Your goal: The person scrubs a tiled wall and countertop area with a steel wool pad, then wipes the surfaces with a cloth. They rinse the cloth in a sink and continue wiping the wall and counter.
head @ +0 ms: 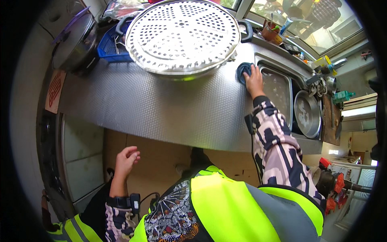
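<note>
My right hand (254, 81) presses on a bunched dark blue cloth (243, 72), fingers over its right side. The cloth lies on the textured stainless steel countertop (181, 112), against the left rim of the sink. My left hand (126, 160) hangs in front of the counter's edge, its fingers loosely curled together and holding nothing. A large round perforated steel steamer tray (181, 39) with dark side handles stands at the back of the counter, above a vessel mostly hidden beneath it.
A steel basin (307, 113) sits at the sink's right, beside a rectangular tray (276, 87) holding some liquid. Left are a blue plastic basket (113, 54) and a lidded pot (75, 45). A green bottle (343, 96) stands far right. Another person's hi-vis vest (75, 231) shows lower left.
</note>
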{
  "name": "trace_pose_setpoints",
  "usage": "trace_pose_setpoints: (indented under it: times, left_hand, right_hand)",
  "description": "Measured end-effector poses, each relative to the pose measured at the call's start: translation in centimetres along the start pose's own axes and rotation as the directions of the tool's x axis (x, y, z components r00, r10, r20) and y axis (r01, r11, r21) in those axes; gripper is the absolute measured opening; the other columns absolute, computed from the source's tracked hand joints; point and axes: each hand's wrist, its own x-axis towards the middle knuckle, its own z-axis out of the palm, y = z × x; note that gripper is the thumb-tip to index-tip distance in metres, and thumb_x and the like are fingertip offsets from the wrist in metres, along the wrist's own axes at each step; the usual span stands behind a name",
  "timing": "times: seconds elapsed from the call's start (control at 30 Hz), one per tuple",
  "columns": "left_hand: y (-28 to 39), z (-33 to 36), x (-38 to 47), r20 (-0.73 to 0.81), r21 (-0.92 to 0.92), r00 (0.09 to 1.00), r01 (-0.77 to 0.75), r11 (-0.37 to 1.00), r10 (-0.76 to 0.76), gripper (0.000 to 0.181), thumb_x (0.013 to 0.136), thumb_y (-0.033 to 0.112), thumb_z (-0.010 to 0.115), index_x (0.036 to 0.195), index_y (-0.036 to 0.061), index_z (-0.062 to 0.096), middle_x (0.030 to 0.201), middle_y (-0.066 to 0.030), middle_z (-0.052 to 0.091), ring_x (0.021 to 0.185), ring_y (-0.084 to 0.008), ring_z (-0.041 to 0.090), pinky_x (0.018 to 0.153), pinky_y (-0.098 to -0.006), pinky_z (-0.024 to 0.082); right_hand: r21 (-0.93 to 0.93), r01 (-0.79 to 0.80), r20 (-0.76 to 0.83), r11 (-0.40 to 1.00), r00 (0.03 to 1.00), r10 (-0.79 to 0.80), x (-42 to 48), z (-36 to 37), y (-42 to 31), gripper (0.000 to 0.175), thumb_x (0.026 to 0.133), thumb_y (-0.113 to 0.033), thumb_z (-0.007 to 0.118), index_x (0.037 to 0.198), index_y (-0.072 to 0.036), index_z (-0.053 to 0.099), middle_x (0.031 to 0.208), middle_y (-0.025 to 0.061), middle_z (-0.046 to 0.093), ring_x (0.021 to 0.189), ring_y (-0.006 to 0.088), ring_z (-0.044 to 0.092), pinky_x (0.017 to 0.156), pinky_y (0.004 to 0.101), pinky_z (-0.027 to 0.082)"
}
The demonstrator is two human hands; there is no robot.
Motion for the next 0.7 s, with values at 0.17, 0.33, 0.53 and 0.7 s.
trace_pose_setpoints:
  times: [0.17,0.33,0.53,0.7]
  left_hand:
    - [2.0,1.6,2.2,-0.027,0.010,0.998,0.058,0.998,-0.058,0.025,0.092,0.006,0.060,0.117,0.0013,0.061,0.101,-0.0102,0.069,0.083,-0.0149,0.067,0.071,-0.0257,0.054]
    - [3.7,1.6,4.6,0.071,0.021,0.996,0.054,0.998,-0.055,0.027,0.093,0.009,0.060,0.119,0.0020,0.060,0.102,-0.0109,0.069,0.085,-0.0160,0.067,0.073,-0.0274,0.054]
    - [5.9,-2.2,7.4,0.162,0.028,0.987,-0.022,0.999,0.017,0.026,0.093,0.006,0.059,0.119,0.0006,0.060,0.103,-0.0112,0.068,0.085,-0.0161,0.067,0.073,-0.0278,0.055]
    - [4.4,-9.8,7.0,0.222,0.014,0.961,-0.170,0.985,0.163,0.026,0.093,0.007,0.059,0.119,0.0011,0.060,0.103,-0.0112,0.068,0.085,-0.0158,0.067,0.073,-0.0274,0.055]
  right_hand:
    - [-0.030,-0.018,0.004,0.999,1.000,0.018,11.8,3.0,1.0,0.070,0.085,-0.046,0.066,0.144,-0.016,0.042,0.144,0.0224,0.042,0.129,0.0436,0.043,0.105,0.0466,0.039]
    - [-0.005,-0.072,0.223,0.997,0.972,0.072,11.2,0.8,-0.2,0.073,0.082,-0.048,0.067,0.140,-0.010,0.045,0.134,0.0237,0.051,0.120,0.0396,0.053,0.100,0.0426,0.044]
    - [-0.006,0.010,0.024,1.000,1.000,-0.010,-7.9,-3.8,-4.4,0.070,0.078,-0.031,0.077,0.134,-0.002,0.048,0.124,0.0258,0.055,0.115,0.0420,0.052,0.097,0.0443,0.044]
    - [-0.048,-0.329,0.003,0.943,0.944,0.330,-22.9,-6.2,-9.5,0.068,0.080,-0.035,0.074,0.136,-0.010,0.047,0.139,0.0217,0.047,0.129,0.0398,0.043,0.097,0.0573,0.041]
